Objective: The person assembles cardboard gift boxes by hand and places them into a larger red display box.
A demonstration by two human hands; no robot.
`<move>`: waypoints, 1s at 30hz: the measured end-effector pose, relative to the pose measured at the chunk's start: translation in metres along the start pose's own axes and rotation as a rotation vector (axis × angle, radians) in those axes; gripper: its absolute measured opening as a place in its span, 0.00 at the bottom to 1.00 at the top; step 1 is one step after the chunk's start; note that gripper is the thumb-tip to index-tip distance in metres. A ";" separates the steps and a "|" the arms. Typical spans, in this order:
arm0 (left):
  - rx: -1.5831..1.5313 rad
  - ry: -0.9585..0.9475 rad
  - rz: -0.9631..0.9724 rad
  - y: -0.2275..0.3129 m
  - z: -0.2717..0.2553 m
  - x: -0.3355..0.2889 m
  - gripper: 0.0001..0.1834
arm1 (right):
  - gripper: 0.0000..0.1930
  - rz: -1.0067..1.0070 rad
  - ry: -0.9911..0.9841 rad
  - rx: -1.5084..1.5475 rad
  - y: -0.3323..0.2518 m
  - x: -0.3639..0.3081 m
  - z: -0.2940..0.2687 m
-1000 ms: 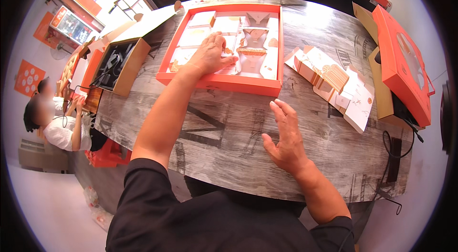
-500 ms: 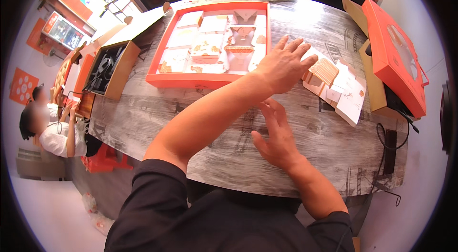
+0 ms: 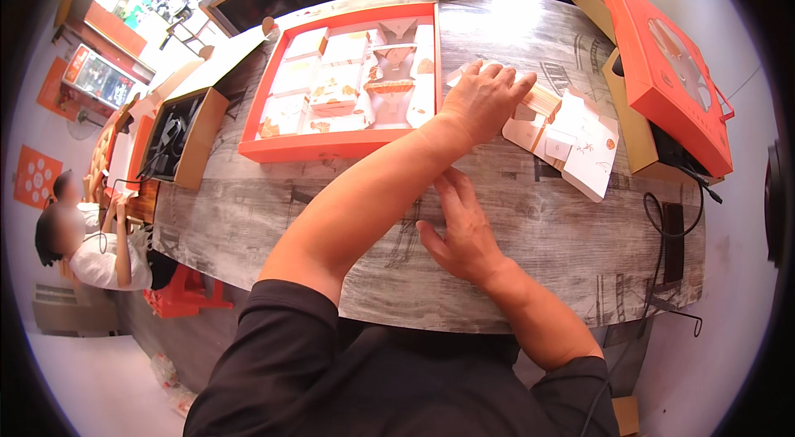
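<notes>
At the far left a seated person (image 3: 91, 247) in a white top sits below the edge of the grey wood-grain worktop (image 3: 248, 222). On the worktop's left end stands an open brown cardboard box (image 3: 186, 135) with dark items inside. Next to it lies a shallow orange tray (image 3: 331, 146) divided into compartments that hold small cream and orange folded cartons. The left hand (image 3: 480, 98) crosses over the right forearm and rests palm down just right of the tray, its fingers (image 3: 497, 73) spread apart and pressing on the left edge of a heap of flat cardboard cut-outs (image 3: 580, 139) in cream and tan. The right hand (image 3: 460, 230) lies flat on the bare worktop nearer the body, its fingers (image 3: 451, 193) straight and close together, holding nothing. Right of the cut-outs an orange gift box lid (image 3: 667, 77) leans on tan cardboard at the worktop's right end, and a black cable (image 3: 662, 222) trails below it.
</notes>
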State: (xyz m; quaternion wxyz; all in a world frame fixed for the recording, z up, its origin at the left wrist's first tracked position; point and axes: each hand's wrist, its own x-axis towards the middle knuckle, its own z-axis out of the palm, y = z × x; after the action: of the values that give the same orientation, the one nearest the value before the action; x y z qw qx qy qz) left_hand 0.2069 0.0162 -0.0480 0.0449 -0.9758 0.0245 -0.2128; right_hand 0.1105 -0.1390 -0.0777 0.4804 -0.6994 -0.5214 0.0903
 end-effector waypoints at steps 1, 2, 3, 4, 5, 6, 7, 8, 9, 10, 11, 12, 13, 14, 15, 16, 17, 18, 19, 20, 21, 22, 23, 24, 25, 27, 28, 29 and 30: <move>0.028 -0.007 -0.008 -0.001 -0.001 0.000 0.31 | 0.39 -0.002 -0.006 -0.003 0.000 0.000 0.000; 0.041 0.022 -0.042 -0.003 0.000 -0.001 0.32 | 0.39 -0.006 -0.014 -0.004 -0.001 -0.001 0.000; 0.053 0.051 -0.075 -0.007 0.002 -0.002 0.32 | 0.40 -0.011 -0.021 -0.006 -0.001 -0.001 -0.001; 0.065 0.080 -0.109 -0.009 0.004 -0.003 0.33 | 0.40 -0.012 -0.032 0.008 -0.003 -0.001 -0.001; 0.043 0.083 -0.058 -0.005 -0.001 -0.001 0.35 | 0.40 -0.008 -0.040 0.019 -0.003 0.000 0.000; 0.020 0.084 -0.008 0.001 -0.005 0.000 0.37 | 0.40 -0.004 -0.047 0.031 -0.004 0.000 0.000; -0.002 0.086 0.041 0.007 -0.009 0.001 0.39 | 0.38 0.012 -0.029 0.014 -0.005 0.000 0.000; -0.150 0.074 0.111 0.020 -0.015 0.003 0.44 | 0.36 0.033 -0.017 -0.002 -0.005 0.000 0.003; -0.232 -0.019 0.234 0.032 -0.020 0.009 0.44 | 0.34 0.047 -0.008 -0.015 -0.006 -0.001 0.005; -0.194 -0.089 0.338 0.047 -0.035 0.011 0.40 | 0.32 0.037 -0.050 0.001 -0.004 -0.002 0.005; -0.177 -0.081 0.424 0.062 -0.030 0.013 0.37 | 0.30 0.023 -0.090 0.009 -0.002 -0.004 0.000; -0.205 -0.170 0.452 0.074 -0.032 0.017 0.36 | 0.29 0.005 -0.131 0.018 -0.001 -0.003 -0.003; -0.200 -0.219 0.472 0.082 -0.031 0.017 0.34 | 0.26 -0.024 -0.118 0.064 -0.003 -0.001 -0.001; -0.179 -0.284 0.469 0.088 -0.032 0.019 0.33 | 0.22 -0.037 -0.098 0.103 0.000 -0.001 0.001; -0.159 -0.349 0.465 0.091 -0.033 0.022 0.33 | 0.19 -0.049 -0.077 0.141 0.000 0.000 0.002; -0.192 -0.347 0.441 0.092 -0.026 0.025 0.32 | 0.15 -0.023 -0.078 0.191 -0.002 0.001 0.001; -0.219 -0.347 0.409 0.090 -0.014 0.024 0.32 | 0.15 -0.023 -0.070 0.206 -0.006 0.004 0.003; -0.258 -0.345 0.395 0.091 -0.003 0.024 0.32 | 0.14 -0.010 -0.050 0.212 -0.006 0.004 0.003; -0.297 -0.309 0.396 0.090 0.008 0.024 0.31 | 0.14 0.003 -0.030 0.218 -0.006 0.004 0.003; -0.333 -0.276 0.394 0.087 0.014 0.024 0.30 | 0.14 0.026 -0.042 0.224 -0.004 0.004 0.004; -0.368 -0.242 0.390 0.086 0.019 0.024 0.29 | 0.14 0.048 -0.055 0.230 -0.001 0.004 0.006; -0.458 -0.177 0.393 0.086 0.024 0.024 0.28 | 0.14 0.069 -0.070 0.236 0.001 0.003 0.008; -0.538 -0.110 0.389 0.084 0.026 0.022 0.27 | 0.14 0.063 -0.056 0.193 0.002 0.002 0.011; -0.593 -0.048 0.380 0.076 0.021 0.021 0.26 | 0.15 0.037 -0.040 0.166 0.002 0.003 0.013; -0.590 0.053 0.384 0.077 0.015 0.024 0.23 | 0.15 0.009 -0.026 0.140 0.002 0.004 0.015; -0.648 0.177 0.315 0.075 -0.009 0.022 0.22 | 0.20 0.083 -0.183 0.057 -0.002 0.002 0.009; -0.764 0.239 0.232 0.071 -0.021 0.017 0.20 | 0.23 0.126 -0.258 0.001 -0.003 0.002 0.005; -0.890 0.307 0.159 0.070 -0.032 0.013 0.19 | 0.24 0.129 -0.270 0.001 -0.004 0.002 0.003; -1.020 0.376 0.083 0.069 -0.039 0.006 0.17 | 0.24 0.138 -0.285 0.003 -0.004 0.001 0.002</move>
State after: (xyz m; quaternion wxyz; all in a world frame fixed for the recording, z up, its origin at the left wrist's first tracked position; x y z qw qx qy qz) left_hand 0.1947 -0.0555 -0.0171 -0.4309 -0.8172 0.1708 -0.3425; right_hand 0.1075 -0.1375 -0.0753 0.3950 -0.7129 -0.5352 0.2221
